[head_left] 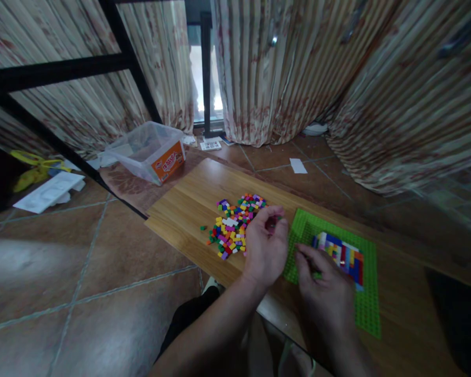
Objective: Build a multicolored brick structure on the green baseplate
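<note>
My left hand (265, 246) hovers between a heap of small coloured toy bricks (235, 235) and the left edge of a green baseplate (371, 309). Its fingers are curled in toward the thumb, and what lies in them is too small and blurred to name. Over the baseplate's left part, my right hand (325, 285) is closed in a pinch; whatever its fingertips grip cannot be made out. A block of multicoloured bricks (343, 256) is built on the baseplate, partly hidden behind my right hand.
The wooden table (188, 209) carries the bricks and baseplate. A dark flat object (455, 314) lies at its right end. Beyond the left end, a clear plastic box (149, 149) with an orange label stands near a black metal frame (129, 57). Striped curtains (267, 78) hang behind.
</note>
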Demonstrator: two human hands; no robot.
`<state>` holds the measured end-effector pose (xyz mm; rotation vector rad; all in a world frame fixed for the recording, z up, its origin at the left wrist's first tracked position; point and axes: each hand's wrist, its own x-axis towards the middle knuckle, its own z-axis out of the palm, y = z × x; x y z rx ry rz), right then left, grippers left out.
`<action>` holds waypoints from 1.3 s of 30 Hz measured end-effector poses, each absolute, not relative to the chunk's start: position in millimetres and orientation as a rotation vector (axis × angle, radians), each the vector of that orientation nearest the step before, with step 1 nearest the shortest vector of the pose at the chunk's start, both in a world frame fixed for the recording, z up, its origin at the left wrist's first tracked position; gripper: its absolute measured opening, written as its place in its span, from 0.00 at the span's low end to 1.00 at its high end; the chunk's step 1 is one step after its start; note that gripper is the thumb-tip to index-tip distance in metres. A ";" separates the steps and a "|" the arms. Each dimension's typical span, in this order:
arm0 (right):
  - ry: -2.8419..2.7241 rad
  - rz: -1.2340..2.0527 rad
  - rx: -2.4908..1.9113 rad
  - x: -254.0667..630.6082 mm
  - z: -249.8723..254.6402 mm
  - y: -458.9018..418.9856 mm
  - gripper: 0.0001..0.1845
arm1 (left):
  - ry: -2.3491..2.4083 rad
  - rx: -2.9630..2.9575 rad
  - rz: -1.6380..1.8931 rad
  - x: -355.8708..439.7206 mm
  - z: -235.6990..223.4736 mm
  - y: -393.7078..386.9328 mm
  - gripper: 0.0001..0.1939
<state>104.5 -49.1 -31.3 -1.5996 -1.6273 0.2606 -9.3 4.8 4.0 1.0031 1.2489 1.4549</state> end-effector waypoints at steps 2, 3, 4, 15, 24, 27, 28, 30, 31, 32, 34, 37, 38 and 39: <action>-1.716 0.304 -1.506 89.9 -32.2 -47.5 0.12 | 1.255 0.926 1.517 -23.3 6.3 14.0 0.08; -1.736 0.321 -1.467 83.3 -32.2 -46.9 0.12 | 1.238 0.895 1.567 -32.3 8.0 18.4 0.07; -1.742 0.334 -1.431 76.9 -32.1 -46.6 0.11 | 1.231 0.874 1.641 -42.6 10.0 22.4 0.07; -1.969 0.379 -1.254 15.2 -48.0 -49.4 0.09 | 1.268 0.531 2.028 -121.4 22.3 34.5 0.07; -2.097 0.267 -1.353 -8.4 -56.8 -42.9 0.07 | 1.212 0.531 1.950 -122.5 26.9 32.2 0.06; -2.088 0.212 -1.365 -6.7 -55.4 -39.4 0.08 | 1.207 0.525 1.938 -124.1 27.6 32.1 0.06; -2.075 0.194 -1.368 -5.3 -55.2 -37.9 0.08 | 1.201 0.519 1.937 -124.5 27.8 32.0 0.06; -2.056 0.160 -1.371 -1.4 -55.3 -34.5 0.09 | 1.184 0.512 1.932 -125.3 28.2 31.8 0.06; -2.053 0.142 -1.374 1.0 -55.6 -32.6 0.09 | 1.176 0.513 1.928 -125.5 28.4 31.6 0.06; -2.050 0.126 -1.381 3.4 -55.9 -30.8 0.09 | 1.172 0.517 1.923 -125.7 28.6 31.4 0.06; -2.031 0.109 -1.400 8.0 -56.4 -27.3 0.09 | 1.178 0.525 1.907 -125.5 29.0 31.0 0.05; -1.958 0.171 -1.437 13.3 -55.6 -23.6 0.07 | 1.189 0.537 1.872 -124.1 29.5 30.4 0.05; -1.915 0.214 -1.442 14.7 -54.6 -22.8 0.07 | 1.191 0.546 1.852 -123.5 29.7 30.4 0.05; -1.864 0.270 -1.443 16.1 -53.3 -22.2 0.07 | 1.191 0.560 1.827 -122.7 29.7 30.3 0.05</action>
